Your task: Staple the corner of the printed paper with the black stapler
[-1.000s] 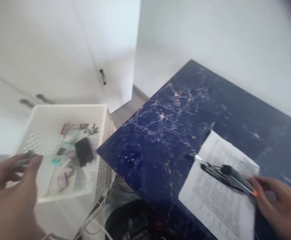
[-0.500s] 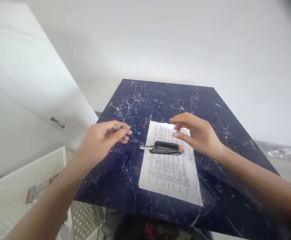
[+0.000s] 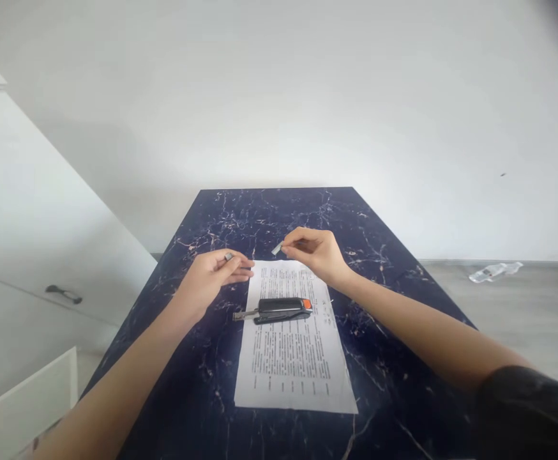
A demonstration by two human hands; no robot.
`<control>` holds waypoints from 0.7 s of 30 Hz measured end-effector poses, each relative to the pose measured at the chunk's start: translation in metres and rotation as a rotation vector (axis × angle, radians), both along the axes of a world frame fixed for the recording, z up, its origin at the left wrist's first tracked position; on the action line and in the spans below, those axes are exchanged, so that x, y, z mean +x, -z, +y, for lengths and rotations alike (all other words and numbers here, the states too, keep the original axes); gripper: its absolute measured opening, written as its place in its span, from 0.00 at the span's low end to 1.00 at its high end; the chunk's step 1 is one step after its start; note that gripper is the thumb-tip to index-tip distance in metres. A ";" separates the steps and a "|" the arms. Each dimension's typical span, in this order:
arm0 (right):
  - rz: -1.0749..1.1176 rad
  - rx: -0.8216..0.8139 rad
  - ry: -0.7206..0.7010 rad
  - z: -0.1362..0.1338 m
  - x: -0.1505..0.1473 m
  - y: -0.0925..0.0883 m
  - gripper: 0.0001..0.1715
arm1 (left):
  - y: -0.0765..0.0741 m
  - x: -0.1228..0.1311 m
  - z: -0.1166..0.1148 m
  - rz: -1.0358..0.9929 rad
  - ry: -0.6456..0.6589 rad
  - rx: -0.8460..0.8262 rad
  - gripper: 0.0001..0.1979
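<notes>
My left hand (image 3: 207,280) is closed, pinching a short grey staple strip (image 3: 228,257) between thumb and index finger. A second, longer silvery staple strip (image 3: 278,248) sticks out of the fingertips of my right hand (image 3: 315,252), just beyond the sheet's far edge. Below both hands, a black stapler (image 3: 283,309) with an orange end lies crosswise on a printed sheet of paper (image 3: 298,391). Its metal tray (image 3: 245,315) is pulled out to the left.
The dark blue marble-patterned table (image 3: 269,214) reaches to a pale wall. A white cabinet (image 3: 44,211) with a dark handle (image 3: 63,294) stands at left. Clear plastic wrapping (image 3: 495,272) lies on the floor at right, and a white panel edge (image 3: 34,390) shows lower left.
My right hand has moved in toward the left hand and now shows a staple strip in its fingertips. The left still pinches its piece. The view has shifted, and the stapler stays on the sheet.
</notes>
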State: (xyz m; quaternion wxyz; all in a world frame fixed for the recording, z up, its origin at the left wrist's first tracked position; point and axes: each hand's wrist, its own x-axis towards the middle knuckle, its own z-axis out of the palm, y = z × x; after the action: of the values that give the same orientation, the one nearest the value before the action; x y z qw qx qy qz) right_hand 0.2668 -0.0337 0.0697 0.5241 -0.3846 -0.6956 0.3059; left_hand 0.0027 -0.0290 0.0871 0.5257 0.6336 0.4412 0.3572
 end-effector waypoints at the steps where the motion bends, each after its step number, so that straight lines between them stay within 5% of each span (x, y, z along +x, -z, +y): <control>1: 0.020 -0.061 0.038 0.008 0.013 0.006 0.08 | 0.007 -0.003 0.005 0.022 -0.009 0.017 0.16; 7: 0.213 -0.268 0.572 0.064 0.139 0.048 0.15 | 0.056 -0.028 0.026 0.353 -0.137 0.292 0.16; 11: 0.265 -0.538 0.734 0.086 0.201 0.050 0.18 | 0.066 -0.039 0.016 0.532 -0.147 0.336 0.16; 21: 0.135 -0.831 0.659 0.119 0.189 0.036 0.20 | 0.076 -0.037 0.000 0.412 -0.126 0.305 0.24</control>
State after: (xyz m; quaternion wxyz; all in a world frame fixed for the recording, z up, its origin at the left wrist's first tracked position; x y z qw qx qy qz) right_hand 0.4558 0.0853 0.0340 0.4393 -0.7374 -0.3228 0.3988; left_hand -0.0344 -0.0286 0.0114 0.2999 0.7360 0.5187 0.3152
